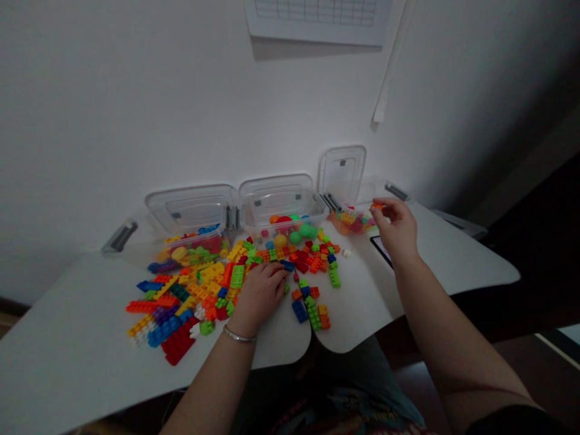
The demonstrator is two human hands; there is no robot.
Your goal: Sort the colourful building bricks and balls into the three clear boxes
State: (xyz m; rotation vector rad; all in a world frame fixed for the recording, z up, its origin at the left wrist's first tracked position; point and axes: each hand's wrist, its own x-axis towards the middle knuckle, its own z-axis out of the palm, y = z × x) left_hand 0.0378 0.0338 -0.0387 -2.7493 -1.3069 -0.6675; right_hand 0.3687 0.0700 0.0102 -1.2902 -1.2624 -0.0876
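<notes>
My right hand (397,228) is raised at the front of the right-hand clear bin, its thumb and fingers pinched on a small orange building brick (377,206). Over the pile, my left hand (265,291) has its fingers bent together, with a blue building brick (287,264) at the fingertips. Loose bricks of many colours surround this hand, among them a lime green brick (237,276) and a long red brick (179,342). To its right lie a green brick (312,314) and a dark blue brick (299,311).
Three clear bins with raised lids stand along the wall: a left bin (158,244) of bricks, a middle bin (317,208) of balls and round pieces, a right bin (333,217) of small colourful pieces. A phone (379,249) lies beneath the right arm on the white table (362,308).
</notes>
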